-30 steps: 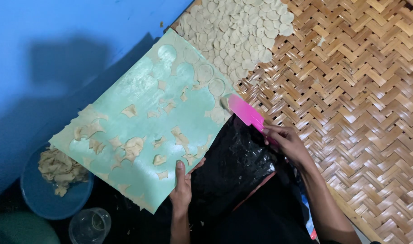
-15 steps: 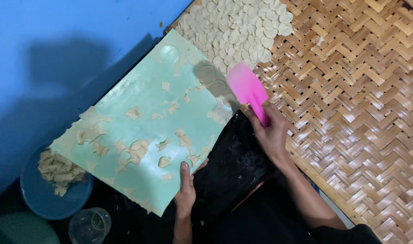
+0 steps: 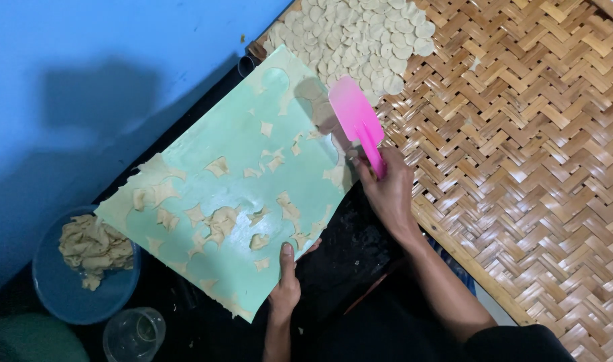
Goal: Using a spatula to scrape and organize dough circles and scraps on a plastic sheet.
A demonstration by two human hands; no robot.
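My left hand [image 3: 286, 285] grips the near edge of a pale green flat board [image 3: 232, 134], thumb on top. Scraps of beige dough [image 3: 216, 221] stick to the board. My right hand [image 3: 387, 191] is closed on the handle of a pink scraper [image 3: 356, 117], whose blade lies against the board's right edge near the far corner. Just beyond the blade, a heap of round dough pieces [image 3: 353, 33] lies on the woven bamboo tray [image 3: 521, 147].
A blue bowl [image 3: 65, 295] holding dough scraps [image 3: 92, 245] sits at the lower left, with a clear plastic cup [image 3: 135, 335] beside it. Black plastic sheeting [image 3: 353, 255] lies under the board. A blue wall [image 3: 85, 53] fills the upper left.
My right hand has lifted the pink scraper up along the board's right edge toward the round dough heap. The board has tilted and shifted slightly; my left hand keeps its grip.
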